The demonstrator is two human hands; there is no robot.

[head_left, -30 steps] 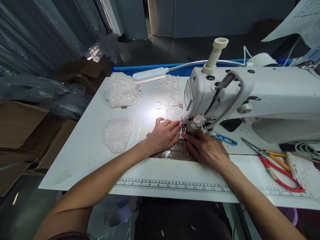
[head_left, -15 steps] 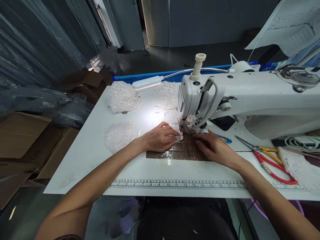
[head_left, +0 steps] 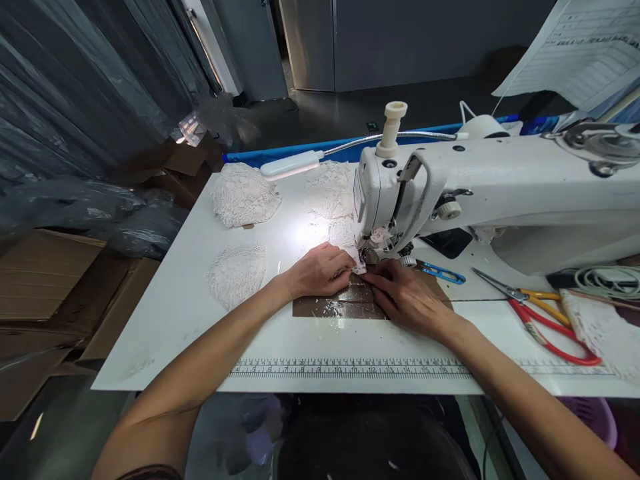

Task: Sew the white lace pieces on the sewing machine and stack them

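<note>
My left hand [head_left: 323, 270] has its fingers curled down on a white lace piece [head_left: 359, 269] beside the needle area of a white sewing machine [head_left: 373, 193]. My right hand [head_left: 407, 293] sits just right of it, thumb and fingers drawn together at the lace's near edge. Much of the lace is covered by my fingers and the machine head. Under both hands lies a shiny brown plate [head_left: 320, 308] with white scraps on it. More lace [head_left: 333, 190] extends behind my left hand, under the lamp light.
Two lace piles, one far [head_left: 245, 193] and one nearer [head_left: 237, 275], lie on the left. Blue thread snips [head_left: 443, 273] and red-handled scissors [head_left: 545, 327] lie to the right. A lamp [head_left: 293, 165] reaches over the table. A printed ruler [head_left: 350, 368] runs along the front edge.
My right hand has moved left to the lace, close to my left hand, uncovering more of the blue snips. My left hand's fingers have curled more.
</note>
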